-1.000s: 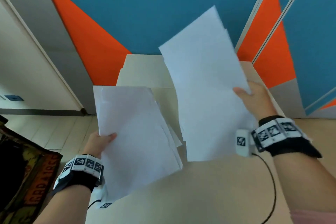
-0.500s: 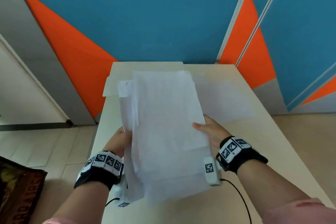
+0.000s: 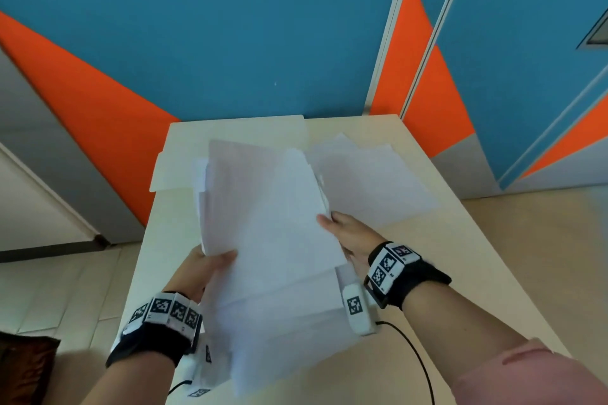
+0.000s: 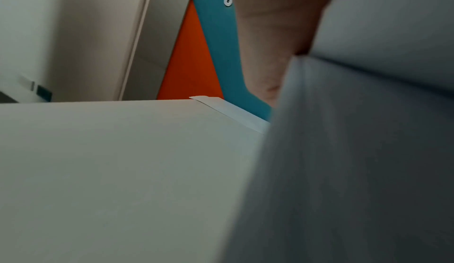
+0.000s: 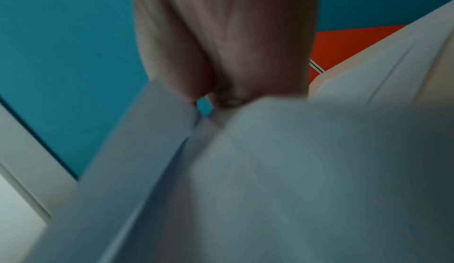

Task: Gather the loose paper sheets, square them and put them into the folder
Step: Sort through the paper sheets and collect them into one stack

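An uneven stack of white paper sheets [image 3: 269,233] is held above the table between both hands. My left hand [image 3: 210,266] grips its left edge, thumb on top. My right hand [image 3: 345,233] grips the right edge, thumb on top. The sheets are fanned and not aligned. A cream folder [image 3: 237,131] lies flat at the table's far left, partly hidden by the stack. Two or three loose sheets [image 3: 368,181] lie on the table to the right. In the wrist views the paper [image 4: 356,150] [image 5: 294,170] fills most of the frame, blurred.
The cream table [image 3: 460,256] stands against a blue and orange wall [image 3: 230,43]. Its left edge drops to a tiled floor [image 3: 65,289]. A black cable [image 3: 418,358] trails from the right wrist over the near table.
Two separate bundles, one in each hand, were brought together into one stack held by both hands. The stack has dropped lower toward the table.
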Tool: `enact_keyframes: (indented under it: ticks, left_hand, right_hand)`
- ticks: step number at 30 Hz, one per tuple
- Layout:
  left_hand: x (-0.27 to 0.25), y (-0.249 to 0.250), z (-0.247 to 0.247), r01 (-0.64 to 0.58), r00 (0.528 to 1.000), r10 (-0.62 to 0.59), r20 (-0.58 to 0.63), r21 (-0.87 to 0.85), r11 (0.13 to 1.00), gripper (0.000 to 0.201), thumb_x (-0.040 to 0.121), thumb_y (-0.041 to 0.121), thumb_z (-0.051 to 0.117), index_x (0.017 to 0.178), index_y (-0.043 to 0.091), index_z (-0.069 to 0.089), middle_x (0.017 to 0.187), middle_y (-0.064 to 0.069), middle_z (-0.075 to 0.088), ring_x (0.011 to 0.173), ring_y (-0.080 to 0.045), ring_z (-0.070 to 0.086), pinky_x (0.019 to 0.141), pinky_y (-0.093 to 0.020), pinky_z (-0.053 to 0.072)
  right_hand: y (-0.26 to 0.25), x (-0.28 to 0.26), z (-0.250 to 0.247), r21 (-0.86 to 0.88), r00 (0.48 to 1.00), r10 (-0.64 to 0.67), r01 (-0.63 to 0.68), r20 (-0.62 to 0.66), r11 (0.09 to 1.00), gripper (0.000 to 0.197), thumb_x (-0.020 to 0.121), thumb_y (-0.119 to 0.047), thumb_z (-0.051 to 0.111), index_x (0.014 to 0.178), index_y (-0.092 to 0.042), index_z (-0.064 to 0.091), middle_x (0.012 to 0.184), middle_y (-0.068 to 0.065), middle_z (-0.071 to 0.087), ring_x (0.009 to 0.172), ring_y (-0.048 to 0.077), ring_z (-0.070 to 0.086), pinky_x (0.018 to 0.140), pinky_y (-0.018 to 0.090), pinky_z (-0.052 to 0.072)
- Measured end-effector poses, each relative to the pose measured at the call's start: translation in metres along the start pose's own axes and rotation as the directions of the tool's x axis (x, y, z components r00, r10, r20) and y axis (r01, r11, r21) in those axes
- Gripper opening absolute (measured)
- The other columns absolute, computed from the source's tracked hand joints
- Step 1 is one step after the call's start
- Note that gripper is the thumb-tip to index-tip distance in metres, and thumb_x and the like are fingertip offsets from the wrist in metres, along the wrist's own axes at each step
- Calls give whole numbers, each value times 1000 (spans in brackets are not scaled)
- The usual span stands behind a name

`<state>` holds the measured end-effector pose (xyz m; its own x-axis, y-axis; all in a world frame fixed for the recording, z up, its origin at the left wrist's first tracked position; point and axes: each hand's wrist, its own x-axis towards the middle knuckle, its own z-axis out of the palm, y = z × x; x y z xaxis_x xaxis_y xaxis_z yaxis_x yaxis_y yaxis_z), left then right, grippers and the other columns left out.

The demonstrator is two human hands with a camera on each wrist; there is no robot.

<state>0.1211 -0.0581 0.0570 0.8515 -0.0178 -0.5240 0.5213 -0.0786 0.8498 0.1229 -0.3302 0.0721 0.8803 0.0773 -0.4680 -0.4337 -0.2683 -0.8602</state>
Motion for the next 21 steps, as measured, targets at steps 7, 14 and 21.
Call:
enact_keyframes:
  ticks: [7,14,21]
  left_hand:
    - [14,12,9,-50,984,34,-177,-86,995,24,85,4,60,108,-2,58,95,-15,65,81,-27,65,69,-34,50]
    - [40,25,47,-69,962,20,-272,-172,983,22,84,2,59,106,3,60,89,-8,69,81,-25,64,85,-42,48]
    - [50,40,74,-133,937,67,-344,-171,976,13,86,2,57,84,14,60,85,-4,64,78,-21,59,81,-35,48]
  right_hand:
    - [4,46,-104,-620,992,7,-84,-126,780,39,92,-26,54,128,-12,50,117,10,55,106,27,56,86,29,43]
    - [29,113,-188,-892,997,40,-74,-62,446,65,82,-5,61,140,-22,39,143,9,32,129,30,37,101,37,43]
    - [59,125,-195,-936,993,86,48,83,349,57,89,-21,48,143,-25,31,146,9,26,134,31,28,105,40,37]
